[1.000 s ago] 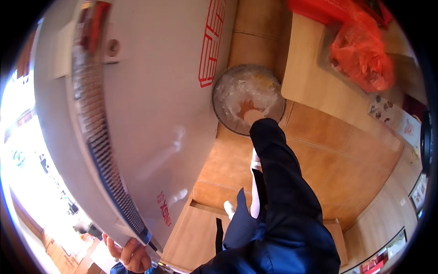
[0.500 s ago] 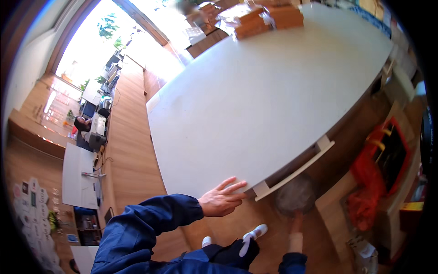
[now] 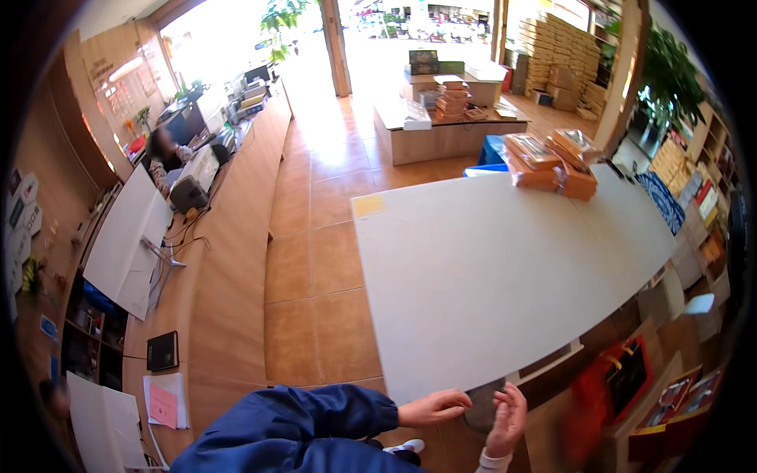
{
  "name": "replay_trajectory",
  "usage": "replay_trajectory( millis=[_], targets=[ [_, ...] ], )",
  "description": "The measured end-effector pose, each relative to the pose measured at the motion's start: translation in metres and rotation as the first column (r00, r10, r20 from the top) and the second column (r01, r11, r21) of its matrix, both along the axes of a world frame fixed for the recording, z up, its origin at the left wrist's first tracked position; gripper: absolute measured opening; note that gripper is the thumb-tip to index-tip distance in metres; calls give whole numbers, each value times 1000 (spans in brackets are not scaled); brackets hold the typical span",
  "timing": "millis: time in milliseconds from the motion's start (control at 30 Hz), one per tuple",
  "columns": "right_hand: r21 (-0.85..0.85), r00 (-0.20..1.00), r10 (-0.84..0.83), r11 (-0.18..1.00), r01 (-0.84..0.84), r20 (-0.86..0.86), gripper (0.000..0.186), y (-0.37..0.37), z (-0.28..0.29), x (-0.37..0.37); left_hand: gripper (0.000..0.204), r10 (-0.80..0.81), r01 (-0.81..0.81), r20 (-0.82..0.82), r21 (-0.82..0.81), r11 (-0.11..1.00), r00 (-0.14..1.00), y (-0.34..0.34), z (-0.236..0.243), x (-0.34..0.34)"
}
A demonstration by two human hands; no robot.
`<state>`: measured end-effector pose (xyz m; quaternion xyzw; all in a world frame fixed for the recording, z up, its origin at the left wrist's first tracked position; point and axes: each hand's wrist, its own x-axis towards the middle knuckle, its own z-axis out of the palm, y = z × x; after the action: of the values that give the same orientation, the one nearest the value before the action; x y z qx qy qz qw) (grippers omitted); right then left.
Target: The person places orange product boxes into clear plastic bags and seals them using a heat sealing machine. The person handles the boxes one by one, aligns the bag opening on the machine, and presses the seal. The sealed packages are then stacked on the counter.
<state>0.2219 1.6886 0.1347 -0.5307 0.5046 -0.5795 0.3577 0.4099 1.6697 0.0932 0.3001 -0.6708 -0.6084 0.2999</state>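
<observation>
My left hand (image 3: 435,407) reaches from a dark blue sleeve to the near corner of a large white-topped table (image 3: 489,292). Its fingers are loosely stretched, with nothing seen in them. A short way to the right, my right hand (image 3: 505,422) is raised with bent fingers apart, also holding nothing visible. The two hands are apart, with the fingers turned toward each other. A greyish rounded thing (image 3: 479,411) shows partly between and below them; its kind is hard to make out. Whether the left hand touches the tabletop cannot be seen.
Orange-brown wrapped packages (image 3: 552,169) stand at the table's far end. A long wooden counter (image 3: 229,260) runs along the left, bearing a black notebook (image 3: 162,351) and papers; a person (image 3: 164,158) sits behind it. At right are a red bag (image 3: 607,394) and boxes.
The view has swung up toward the far room. My left hand has come off the table's corner edge, and my right hand has risen from low beside the greyish round thing.
</observation>
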Motion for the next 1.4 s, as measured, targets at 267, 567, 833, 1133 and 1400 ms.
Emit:
replay_trajectory(
  millis=[267, 567, 833, 1133, 1400],
  targets=[
    [-187, 793, 449, 811, -555, -411, 46, -15, 23, 329, 51, 510, 168, -667, 682, 712, 543, 15, -1, 228],
    [-289, 544, 658, 464, -838, -520, 41, -97, 52, 516, 49, 481, -33, -760, 521, 853, 438, -41, 50, 413],
    [-373, 478, 764, 330, -867, -434, 44, -182, 19, 638, 50, 554, -521, -727, 314, 794, 406, -120, -28, 527],
    [-339, 243, 864, 91, -936, -440, 39, -330, 47, 787, 50, 716, -716, -693, 456, 529, 87, -259, -32, 648],
    [-222, 149, 884, 52, -974, -443, 34, -444, 49, 855, 50, 668, -564, -703, 457, 688, 245, -360, -17, 730]
  ],
)
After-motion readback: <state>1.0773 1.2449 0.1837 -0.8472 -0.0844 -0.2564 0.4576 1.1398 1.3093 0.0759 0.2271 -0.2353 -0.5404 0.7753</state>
